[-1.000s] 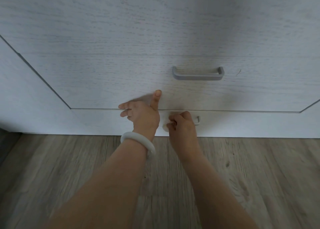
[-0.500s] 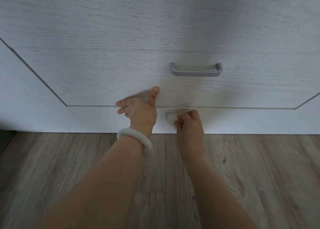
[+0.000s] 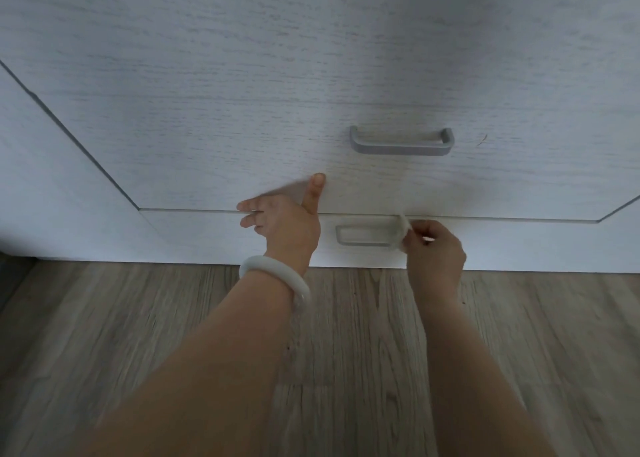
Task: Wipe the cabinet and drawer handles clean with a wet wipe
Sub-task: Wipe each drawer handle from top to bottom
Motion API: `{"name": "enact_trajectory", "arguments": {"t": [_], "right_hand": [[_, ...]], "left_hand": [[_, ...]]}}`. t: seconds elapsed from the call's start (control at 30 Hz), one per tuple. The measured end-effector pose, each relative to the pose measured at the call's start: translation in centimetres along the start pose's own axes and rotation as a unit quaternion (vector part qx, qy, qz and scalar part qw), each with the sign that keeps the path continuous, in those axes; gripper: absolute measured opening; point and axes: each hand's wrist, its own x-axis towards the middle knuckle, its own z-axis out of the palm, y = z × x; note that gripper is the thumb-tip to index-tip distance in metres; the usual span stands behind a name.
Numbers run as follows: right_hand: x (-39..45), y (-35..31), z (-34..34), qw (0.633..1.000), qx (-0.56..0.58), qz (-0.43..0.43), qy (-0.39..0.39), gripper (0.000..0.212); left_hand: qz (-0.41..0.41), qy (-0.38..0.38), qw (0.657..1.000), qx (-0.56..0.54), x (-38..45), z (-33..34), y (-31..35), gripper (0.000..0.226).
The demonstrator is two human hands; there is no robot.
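A pale wood-grain drawer front [image 3: 242, 127] carries a grey bar handle [image 3: 401, 143]. Below it, the lowest drawer [image 3: 194, 235] has a second grey handle [image 3: 363, 237]. My right hand [image 3: 434, 252] pinches a white wet wipe [image 3: 403, 230] against the right end of this lower handle. My left hand [image 3: 284, 219], with a white bangle on the wrist, lies flat on the drawer fronts just left of the lower handle, thumb pointing up.
A grey-brown plank floor [image 3: 104, 335] runs up to the cabinet's base. A white side panel [image 3: 41, 179] stands at the left, with a dark gap at the far left edge.
My right hand has slid the wipe from the left end of the lower handle to its right end, uncovering the handle. My left hand has stayed pressed on the drawer fronts.
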Motion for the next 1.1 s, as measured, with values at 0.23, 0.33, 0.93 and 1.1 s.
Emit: {"name": "enact_trajectory", "arguments": {"t": [0.23, 0.33, 0.93, 1.1], "right_hand": [[-0.8, -0.1, 0.7, 0.99, 0.086, 0.105, -0.027, 0.018], [-1.7, 0.1, 1.3, 0.978, 0.16, 0.13, 0.006, 0.029], [-6.1, -2.9, 6.3, 0.862, 0.416, 0.282, -0.065, 0.026], [-6.3, -3.4, 4.8, 0.859, 0.419, 0.286, -0.064, 0.021]], "left_hand": [[0.006, 0.017, 0.999, 0.027, -0.1, 0.3, -0.1, 0.109], [-0.004, 0.019, 1.0, -0.002, -0.3, 0.4, 0.2, 0.109], [-0.015, 0.037, 0.999, -0.032, -0.2, 0.7, -0.4, 0.114], [-0.039, 0.024, 0.997, -0.061, -1.1, 1.0, -1.0, 0.115]]}}
